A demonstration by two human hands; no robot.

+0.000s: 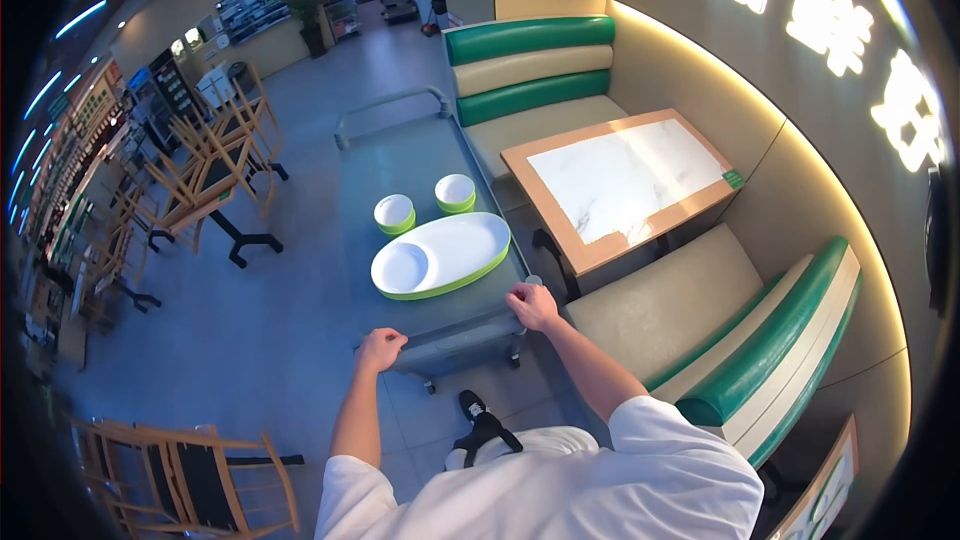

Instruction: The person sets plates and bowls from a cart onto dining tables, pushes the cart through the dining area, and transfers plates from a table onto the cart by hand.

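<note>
A grey trolley stands in front of me. My left hand is closed at its near left corner, fingers curled over the edge. At the near right corner, my right hand is closed on the trolley edge beside a small round grey post. Long oval plates, white with green sides, lie stacked on the trolley top, with a round section at the left end. Behind them sit two small stacks of white and green bowls, a left stack and a right stack.
Right of the trolley is a booth table with a marble-look top, between a far bench and a near bench. Wooden chairs stand at the left. Another chair is at lower left. Plain floor lies left of the trolley.
</note>
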